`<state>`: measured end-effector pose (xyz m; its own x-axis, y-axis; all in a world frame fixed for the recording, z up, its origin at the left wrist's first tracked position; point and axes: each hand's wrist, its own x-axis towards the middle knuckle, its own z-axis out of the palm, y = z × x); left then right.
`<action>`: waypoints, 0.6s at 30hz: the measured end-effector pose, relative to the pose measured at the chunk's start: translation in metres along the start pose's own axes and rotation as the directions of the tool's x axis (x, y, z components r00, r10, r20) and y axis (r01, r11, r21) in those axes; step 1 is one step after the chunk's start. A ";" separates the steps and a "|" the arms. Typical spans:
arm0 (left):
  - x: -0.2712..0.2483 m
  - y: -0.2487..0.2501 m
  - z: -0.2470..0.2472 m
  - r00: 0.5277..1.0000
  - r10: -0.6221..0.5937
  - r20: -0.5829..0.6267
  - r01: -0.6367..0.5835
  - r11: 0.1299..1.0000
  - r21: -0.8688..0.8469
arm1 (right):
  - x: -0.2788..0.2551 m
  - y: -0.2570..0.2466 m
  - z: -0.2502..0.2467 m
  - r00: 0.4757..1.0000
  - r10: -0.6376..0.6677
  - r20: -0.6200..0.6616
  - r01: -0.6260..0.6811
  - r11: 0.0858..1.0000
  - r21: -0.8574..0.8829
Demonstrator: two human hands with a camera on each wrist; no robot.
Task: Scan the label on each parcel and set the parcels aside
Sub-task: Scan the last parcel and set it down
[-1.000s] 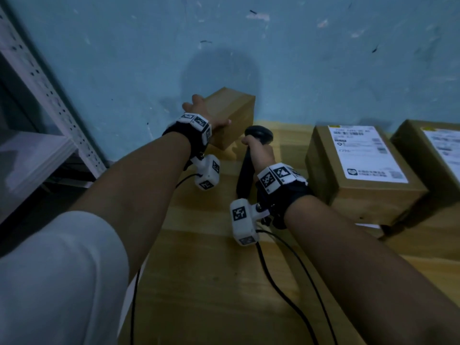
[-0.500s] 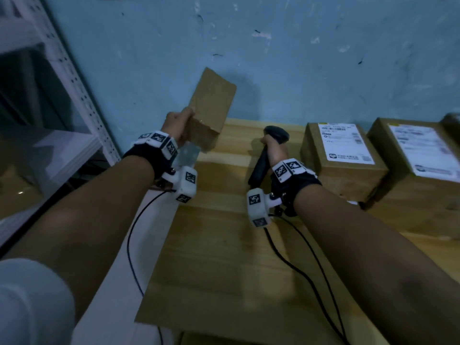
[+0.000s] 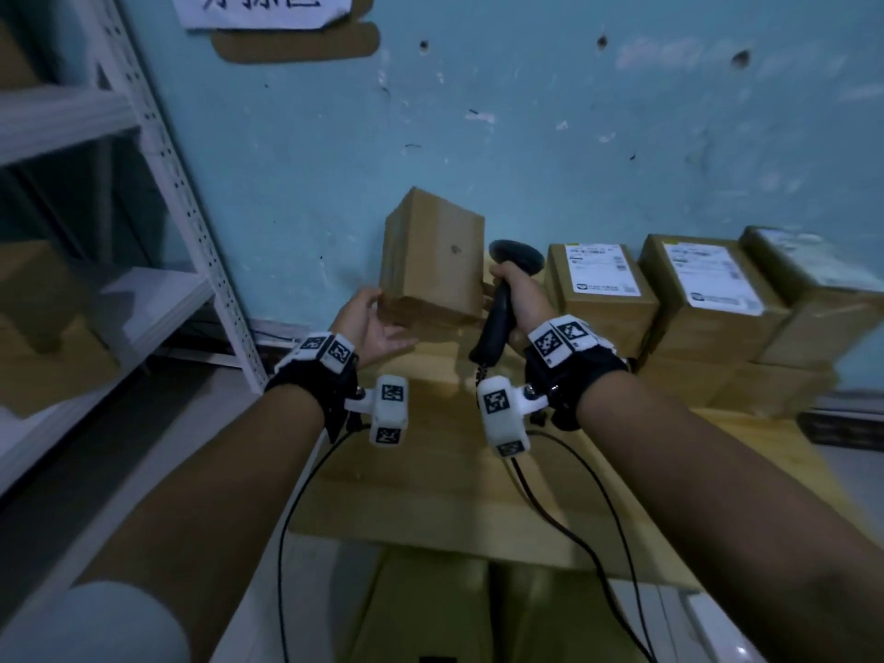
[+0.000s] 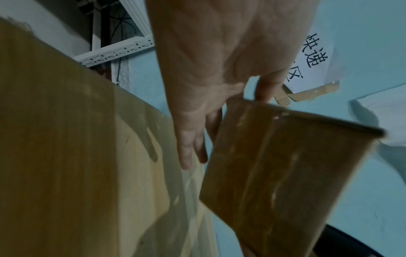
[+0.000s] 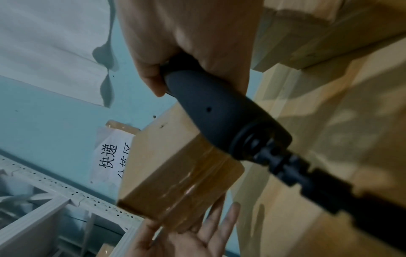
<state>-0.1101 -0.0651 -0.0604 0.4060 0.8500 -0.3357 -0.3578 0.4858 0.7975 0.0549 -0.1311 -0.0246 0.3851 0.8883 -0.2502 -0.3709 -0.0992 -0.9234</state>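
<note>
The left hand [image 3: 378, 327], its grip wide with straight fingers, supports the small plain brown cardboard parcel [image 3: 433, 258] from beneath, upright above the wooden table [image 3: 430, 480]. Just right of that parcel, the right hand [image 3: 519, 299] grips the black handheld scanner [image 3: 502, 303]. Further right of the parcel, labelled brown cardboard boxes [image 3: 600, 289] sit on the table.

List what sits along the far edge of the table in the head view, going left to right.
Left hand → plain box held upright → scanner in the right hand → labelled box → second labelled box → third box at the far right, blurred.
</note>
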 end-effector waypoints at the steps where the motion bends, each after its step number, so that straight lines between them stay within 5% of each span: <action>1: 0.000 -0.002 -0.001 0.999 0.049 -0.024 -0.048 0.999 0.023 | -0.004 0.000 -0.004 1.000 -0.005 0.009 0.005 1.000 0.006; 6: -0.010 -0.003 0.002 0.982 0.177 -0.073 -0.156 0.962 0.225 | -0.016 0.000 -0.014 0.999 -0.030 0.017 0.030 1.000 -0.003; 10: -0.019 -0.002 0.013 0.999 0.045 -0.024 -0.042 0.995 0.092 | -0.023 0.000 -0.016 0.998 -0.043 0.043 0.044 0.999 -0.016; 18: -0.033 -0.005 0.012 0.992 -0.097 0.075 0.086 0.986 0.141 | -0.029 0.001 -0.019 0.993 -0.094 0.072 0.095 0.996 0.001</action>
<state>-0.1113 -0.0976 -0.0469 0.5004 0.7811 -0.3734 -0.1994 0.5237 0.8282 0.0598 -0.1656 -0.0240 0.3564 0.9237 -0.1403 -0.3334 -0.0146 -0.9427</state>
